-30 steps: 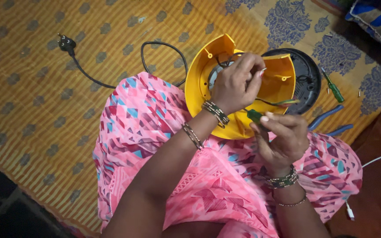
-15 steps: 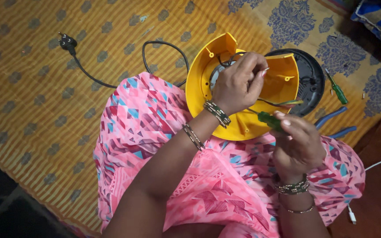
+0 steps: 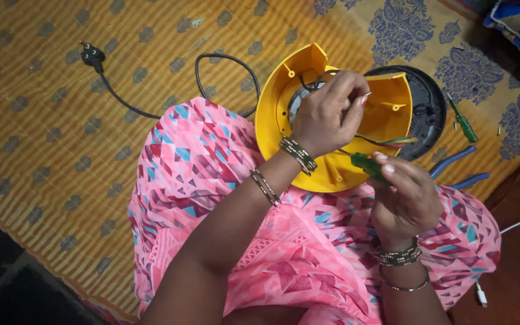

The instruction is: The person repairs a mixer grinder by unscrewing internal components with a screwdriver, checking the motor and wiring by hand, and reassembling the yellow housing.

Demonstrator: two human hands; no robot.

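My left hand point(image 3: 326, 111) pinches wires inside the yellow housing point(image 3: 332, 114) at frame centre, right hand point(image 3: 401, 198) clamped on the green screwdriver point(image 3: 368, 164) — one slip could nick insulation.

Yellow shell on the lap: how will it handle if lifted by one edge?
The yellow shell looks like thin hollow plastic, so probably light and fairly stiff. Wires and a black cord run from it, so it would likely drag them. Its round rim may rock.
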